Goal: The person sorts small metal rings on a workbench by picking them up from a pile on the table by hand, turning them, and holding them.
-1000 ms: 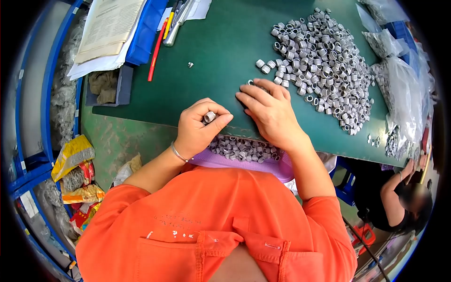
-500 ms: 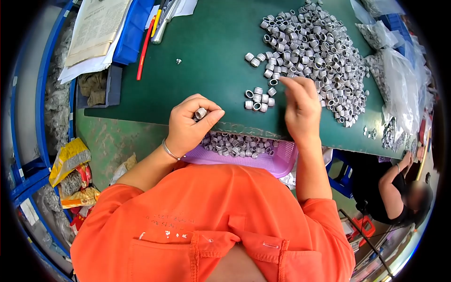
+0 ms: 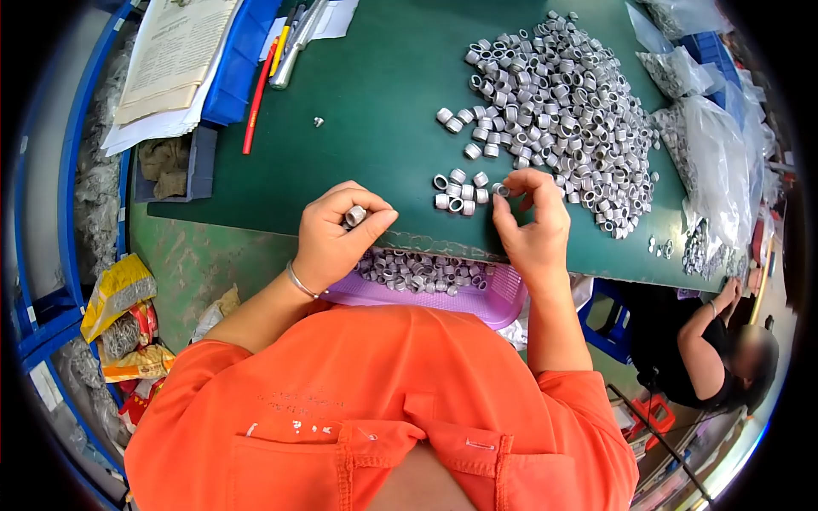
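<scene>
My left hand (image 3: 335, 228) is closed, with a short grey metal ring (image 3: 355, 215) between its curled index finger and thumb; whatever lies deeper in the palm is hidden. Over the table, my right hand (image 3: 538, 217) has its thumb and index fingertips at another metal ring (image 3: 501, 190), whose opening faces up. That ring lies at the right side of a small cluster of similar rings (image 3: 455, 191). Beyond it spreads a large heap of ridged metal rings (image 3: 562, 102).
A purple basket (image 3: 503, 300) of rings sits below the table edge. On the green table (image 3: 375, 111) are a red pencil (image 3: 256, 111), other tools and a tiny metal piece (image 3: 319, 122). Blue trays and papers stand left, clear bags (image 3: 716, 153) right. A co-worker (image 3: 694, 349) sits at right.
My right hand has moved down toward me, bringing one ring from the edge of the heap to the small cluster. My left hand keeps its ring. The camera view has shifted slightly.
</scene>
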Available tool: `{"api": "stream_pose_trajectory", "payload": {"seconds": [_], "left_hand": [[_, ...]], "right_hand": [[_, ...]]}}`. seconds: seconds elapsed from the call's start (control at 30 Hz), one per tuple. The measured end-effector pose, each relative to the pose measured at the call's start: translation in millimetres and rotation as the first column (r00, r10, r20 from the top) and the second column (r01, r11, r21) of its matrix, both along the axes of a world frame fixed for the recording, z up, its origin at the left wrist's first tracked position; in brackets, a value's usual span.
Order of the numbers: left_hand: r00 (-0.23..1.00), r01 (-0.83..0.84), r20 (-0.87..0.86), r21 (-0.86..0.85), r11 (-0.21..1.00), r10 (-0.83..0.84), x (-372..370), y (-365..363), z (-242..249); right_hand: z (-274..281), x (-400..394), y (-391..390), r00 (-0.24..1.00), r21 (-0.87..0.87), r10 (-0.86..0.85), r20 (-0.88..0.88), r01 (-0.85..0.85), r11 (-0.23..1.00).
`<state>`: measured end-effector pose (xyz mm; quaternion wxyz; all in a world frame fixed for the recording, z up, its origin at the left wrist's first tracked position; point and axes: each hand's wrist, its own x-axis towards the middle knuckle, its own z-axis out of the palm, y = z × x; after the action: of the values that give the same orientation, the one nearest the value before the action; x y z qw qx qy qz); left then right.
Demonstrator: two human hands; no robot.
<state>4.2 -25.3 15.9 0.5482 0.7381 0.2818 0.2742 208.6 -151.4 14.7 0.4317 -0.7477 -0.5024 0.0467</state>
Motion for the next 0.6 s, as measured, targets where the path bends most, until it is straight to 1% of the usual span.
{"api": "stream_pose_trajectory", "payload": {"seconds": [0.03, 0.1, 0.13, 0.17, 0.23, 0.27, 0.37, 0.4, 0.43, 0.5, 0.53, 0.6], "left_hand": [[1.000, 0.000, -0.004, 0.001, 1.000, 0.000, 0, 0, 0], [1.000, -0.006, -0.013, 0.009, 1.000, 0.006, -1, 1, 0], [1.000, 0.001, -0.014, 0.018, 1.000, -0.001, -1, 1, 0], [1.000, -0.002, -0.012, 0.013, 1.000, 0.002, -1, 2, 0], [1.000, 0.001, -0.020, 0.020, 1.000, -0.001, -2, 2, -1], [1.000, 0.009, -0.019, 0.020, 1.000, -0.008, -2, 2, -1], [1.000, -0.003, -0.011, 0.023, 1.000, 0.003, -1, 1, -2], [1.000, -0.001, -0.002, 0.025, 1.000, 0.001, -1, 1, -2], [1.000, -0.001, -0.002, 0.023, 1.000, 0.002, -1, 2, -3], [1.000, 0.006, -0.002, 0.020, 1.000, -0.006, -2, 2, -3], [1.000, 0.005, -0.004, 0.018, 1.000, -0.005, -2, 2, -3], [1.000, 0.004, -0.005, 0.008, 1.000, -0.004, -2, 1, -3]], "right_hand": [[-4, 1, -2, 0.997, 0.009, 0.021, 0.071, -0.022, 1.000], [-13, 0, -6, 0.993, -0.048, -0.008, 0.119, 0.014, 0.999], [-10, -2, -9, 0.998, -0.105, -0.031, 0.062, 0.038, 0.994], [-3, 0, -10, 0.998, -0.109, -0.028, 0.064, 0.035, 0.993], [11, 2, -13, 0.996, -0.181, 0.029, -0.088, -0.045, 0.983], [11, 5, -13, 0.993, -0.142, 0.081, -0.084, -0.092, 0.985], [0, 7, -18, 0.985, -0.119, 0.122, -0.124, -0.137, 0.983], [-8, 6, -19, 0.982, -0.101, 0.095, -0.164, -0.113, 0.988], [-11, 5, -21, 0.982, -0.104, 0.095, -0.164, -0.113, 0.988], [-14, 2, -22, 0.993, -0.079, 0.017, -0.113, -0.026, 0.997], [-13, 0, -22, 0.993, -0.081, 0.017, -0.115, -0.026, 0.996], [-11, -3, -22, 0.982, -0.040, -0.045, -0.185, 0.038, 0.998]]}}
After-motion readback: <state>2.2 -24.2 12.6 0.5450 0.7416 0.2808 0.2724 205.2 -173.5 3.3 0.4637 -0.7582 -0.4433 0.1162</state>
